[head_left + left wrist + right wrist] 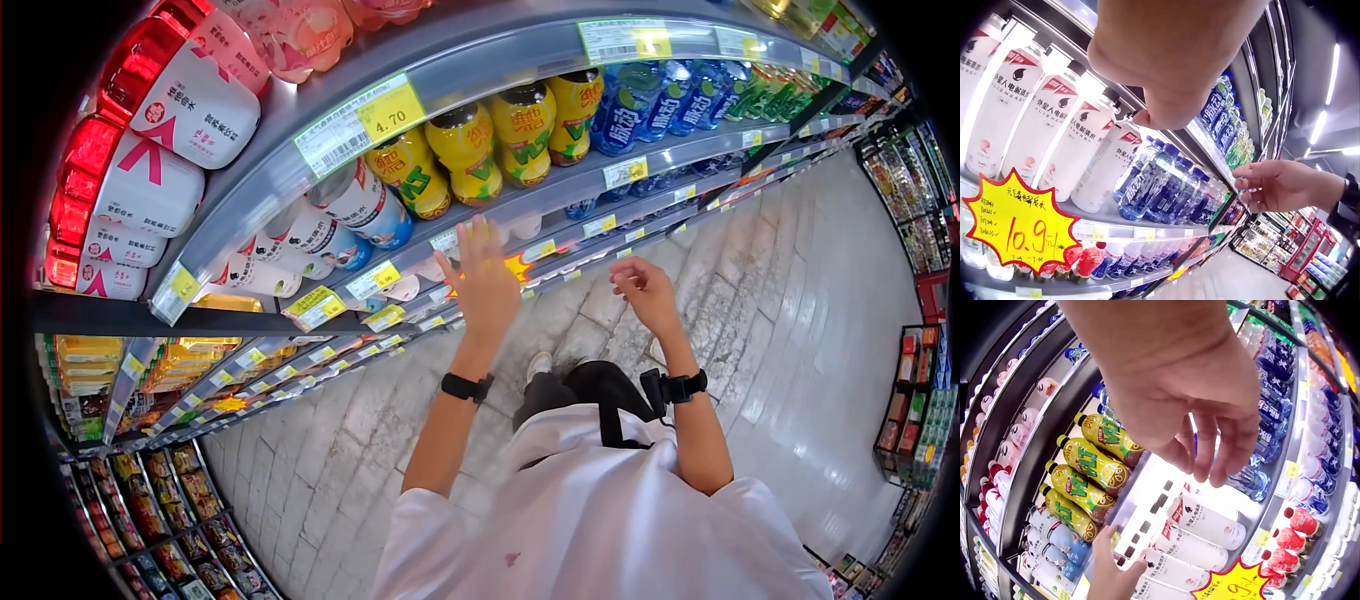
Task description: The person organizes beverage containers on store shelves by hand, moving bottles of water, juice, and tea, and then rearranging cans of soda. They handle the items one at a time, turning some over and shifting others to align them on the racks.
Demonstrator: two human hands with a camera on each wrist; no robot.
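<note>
My left hand (487, 280), its fingers extended, is raised before the shelf edge in the head view, below the yellow bottles (465, 155). The left wrist view has this hand (1172, 62) above white bottles (1047, 122) and blue-capped bottles (1166, 181); it holds nothing visible. My right hand (645, 295) hangs over the floor with loosely bent fingers and nothing in them. In the right wrist view, the right hand (1191, 406) appears in front of the lit shelf, with the left hand (1113, 569) lower down near the white bottles (1204, 522).
Blue bottles (635, 105) stand right of the yellow ones, and large white bottles with red caps (195, 105) at upper left. A yellow starburst price sign (1022, 225) hangs on the shelf edge. Tiled floor (780, 300) lies below; more racks (915, 400) stand at far right.
</note>
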